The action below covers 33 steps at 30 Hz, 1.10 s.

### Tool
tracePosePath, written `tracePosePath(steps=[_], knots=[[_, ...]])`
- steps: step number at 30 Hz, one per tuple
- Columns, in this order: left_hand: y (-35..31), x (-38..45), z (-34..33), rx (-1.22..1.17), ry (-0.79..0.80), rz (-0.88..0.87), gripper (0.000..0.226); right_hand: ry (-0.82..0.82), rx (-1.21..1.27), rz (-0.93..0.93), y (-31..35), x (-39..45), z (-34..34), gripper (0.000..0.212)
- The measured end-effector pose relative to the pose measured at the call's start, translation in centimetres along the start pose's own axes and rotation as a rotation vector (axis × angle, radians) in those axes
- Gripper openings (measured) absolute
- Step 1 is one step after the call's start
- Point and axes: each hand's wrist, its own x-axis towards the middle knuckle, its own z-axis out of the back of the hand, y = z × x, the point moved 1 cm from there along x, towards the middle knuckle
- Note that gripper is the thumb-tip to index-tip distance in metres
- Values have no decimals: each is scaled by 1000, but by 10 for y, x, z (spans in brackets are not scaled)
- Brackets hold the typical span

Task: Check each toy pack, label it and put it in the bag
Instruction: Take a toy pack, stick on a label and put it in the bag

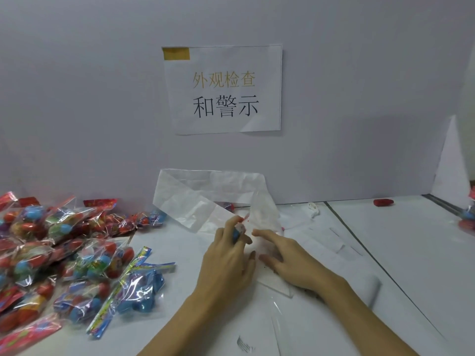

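Glossy clear plastic wraps the toy packs (97,265), the bag (195,201) is thin translucent film, the table (385,240) matt white.

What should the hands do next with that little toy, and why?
Probably push the toy pack further into the bag. The left hand grips it right at the bag's open mouth, and the right hand lies open beside it.
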Motion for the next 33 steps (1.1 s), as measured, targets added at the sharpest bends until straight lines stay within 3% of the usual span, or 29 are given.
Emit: tracePosePath(steps=[4,8,12,16,19,22,26,28,30,33], knots=[[3,2,-14,30,111,39,21,-49,5,55,-3,2,1,52],[8,5,-12,-50,118,104,12,-76,-63,85,-1,4,-2,47],[12,5,-12,-161,69,200,3,-110,-239,172,-3,10,-1,42],[16,3,-12,-195,-19,245,8,-262,-341,149,-7,11,11,58],[21,5,-12,-243,-92,336,10,-421,-477,44,-22,10,30,60],[26,6,-9,-352,-156,403,8,-434,-622,-220,-39,5,44,58],[24,6,-7,-456,-161,409,5,-577,-129,21,-18,0,39,37],[24,6,-7,-460,-163,398,6,-471,140,136,-1,0,31,30],[24,5,-7,-461,-166,390,6,-357,199,178,8,1,20,25],[24,6,-8,-445,-171,395,8,-365,87,215,8,3,12,21]])
